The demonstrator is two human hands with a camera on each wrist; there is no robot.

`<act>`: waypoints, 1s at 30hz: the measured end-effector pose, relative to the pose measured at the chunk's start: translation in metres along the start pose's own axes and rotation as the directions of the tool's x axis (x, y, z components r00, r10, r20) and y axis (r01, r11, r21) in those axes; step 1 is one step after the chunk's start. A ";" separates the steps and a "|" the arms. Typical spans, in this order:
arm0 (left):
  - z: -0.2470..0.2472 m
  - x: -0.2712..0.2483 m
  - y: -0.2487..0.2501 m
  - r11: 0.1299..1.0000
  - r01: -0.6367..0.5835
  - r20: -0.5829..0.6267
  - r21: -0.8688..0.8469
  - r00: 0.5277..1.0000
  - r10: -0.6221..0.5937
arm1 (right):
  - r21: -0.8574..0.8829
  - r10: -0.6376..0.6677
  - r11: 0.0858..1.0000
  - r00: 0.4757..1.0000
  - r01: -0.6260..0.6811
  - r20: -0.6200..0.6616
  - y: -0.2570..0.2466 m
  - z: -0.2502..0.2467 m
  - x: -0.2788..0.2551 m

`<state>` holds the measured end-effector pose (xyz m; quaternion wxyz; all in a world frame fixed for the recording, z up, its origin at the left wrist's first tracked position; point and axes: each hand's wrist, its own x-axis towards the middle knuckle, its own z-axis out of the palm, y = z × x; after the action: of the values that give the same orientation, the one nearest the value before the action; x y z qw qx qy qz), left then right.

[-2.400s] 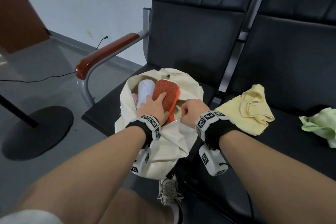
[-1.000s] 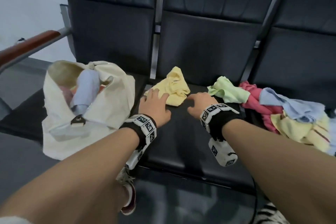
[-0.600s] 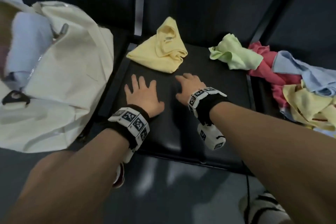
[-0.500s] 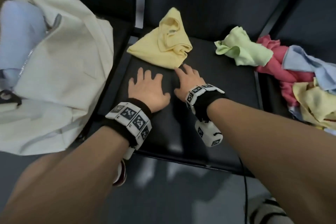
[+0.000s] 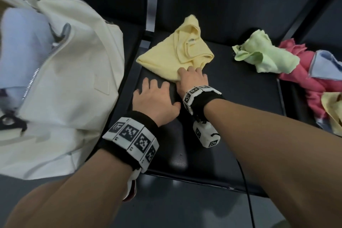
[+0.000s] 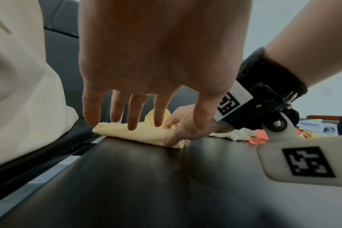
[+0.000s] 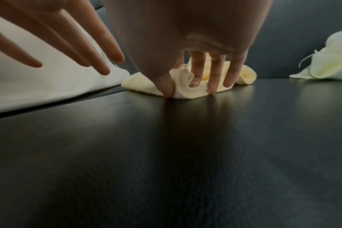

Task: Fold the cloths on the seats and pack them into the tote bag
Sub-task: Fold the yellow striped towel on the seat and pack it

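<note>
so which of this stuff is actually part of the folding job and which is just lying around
Part of the job:
- yellow cloth, near corner pinched by the right hand
- left hand, fingers spread, holding nothing
- tote bag
- green cloth
- pink cloth and the heap beside it

Just there:
- black seat
- shoe on the floor

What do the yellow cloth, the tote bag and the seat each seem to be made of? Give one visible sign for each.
Yellow cloth: soft, matte, probably terry or microfibre; fuzzy nap, limp creases.
Tote bag: cream woven fabric, likely canvas; matte, stiff folds, metal zip.
Seat: smooth black leather or vinyl, can't tell which; faint grain and sheen.
</note>
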<state>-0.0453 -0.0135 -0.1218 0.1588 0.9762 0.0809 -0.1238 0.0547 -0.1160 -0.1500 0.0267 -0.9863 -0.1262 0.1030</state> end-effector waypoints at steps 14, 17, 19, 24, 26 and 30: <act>0.008 -0.074 -0.001 0.912 0.046 0.059 -0.407 0.998 -0.024 | 0.122 -0.111 0.989 0.975 0.088 0.194 0.018 -0.137 -0.095; -0.002 -0.095 0.015 0.872 0.006 -0.003 -0.490 1.000 -0.008 | 0.149 -0.102 0.986 0.979 0.076 0.176 0.025 -0.182 -0.126; -0.015 -0.108 0.027 0.832 -0.015 -0.039 -0.555 0.999 -0.008 | 0.202 -0.085 0.978 0.985 0.054 0.149 0.029 -0.209 -0.150; -0.044 -0.135 0.061 0.700 -0.097 -0.126 -0.708 0.992 0.011 | 0.261 -0.107 0.962 0.990 0.080 0.088 0.035 -0.261 -0.206; -0.051 -0.145 0.072 0.654 -0.127 -0.168 -0.746 0.986 0.000 | 0.270 -0.109 0.958 0.993 0.092 0.049 0.038 -0.275 -0.225; -0.057 -0.167 0.090 0.592 -0.155 -0.202 -0.791 0.979 -0.014 | 0.346 -0.098 0.932 0.994 0.110 -0.051 0.051 -0.287 -0.257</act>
<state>-0.1748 -0.0984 0.0010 0.5773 0.8096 0.1035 0.0245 -0.1162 -0.2382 0.1773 0.2085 -0.9594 -0.1577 0.1058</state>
